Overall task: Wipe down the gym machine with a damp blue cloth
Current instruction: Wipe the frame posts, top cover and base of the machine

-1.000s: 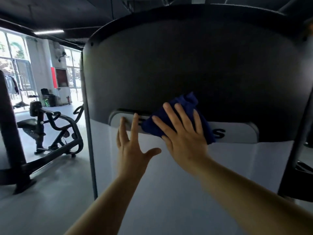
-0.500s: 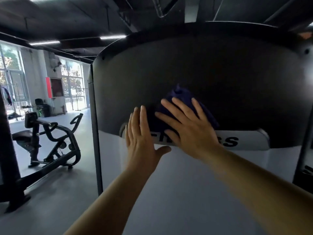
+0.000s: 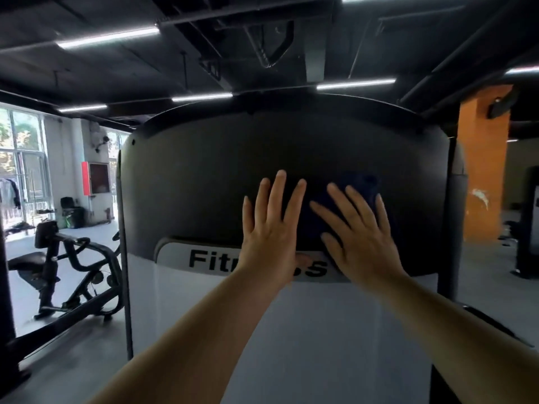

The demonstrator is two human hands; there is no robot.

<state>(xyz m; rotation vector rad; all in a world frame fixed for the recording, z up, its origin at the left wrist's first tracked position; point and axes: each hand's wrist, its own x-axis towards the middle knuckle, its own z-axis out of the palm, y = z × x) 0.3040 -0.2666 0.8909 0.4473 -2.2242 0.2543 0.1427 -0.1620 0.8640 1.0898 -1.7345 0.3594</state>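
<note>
— Gym floor, grey and bare, under a black ceiling with strip lights (image 3: 108,37); tall windows (image 3: 20,170) brighten the far left. What fills the middle?

— One gym machine (image 3: 204,176) seen close up, its upper cover a dark curved panel, its lower part a pale panel (image 3: 320,330). Between them runs a light band with a black word, "Fit" readable at its left, the later letters partly hidden by a wrist.

— Where are the hands?

— Both are raised against the dark panel, side by side. The left hand (image 3: 269,225) lies flat, fingers straight and close together, pointing up, palm on the cover, holding nothing. The right hand (image 3: 357,231) is spread wide, fingers fanned, pressing down on the blue cloth (image 3: 361,186).

— And the cloth itself?

— It sits on the dark panel under the right palm, just above the lettered band. Its dark blue edges show past the fingertips and in the gap between the two hands. It is blurred and nearly the panel's shade, so I think it is bunched rather than flat, but I cannot be sure.

— Anything else around?

— Another black exercise machine (image 3: 67,275) with a seat stands on the floor at left, well apart. An orange pillar (image 3: 484,170) rises at right, behind the cover's edge. A red cabinet (image 3: 94,177) hangs on the white wall by the windows.
</note>
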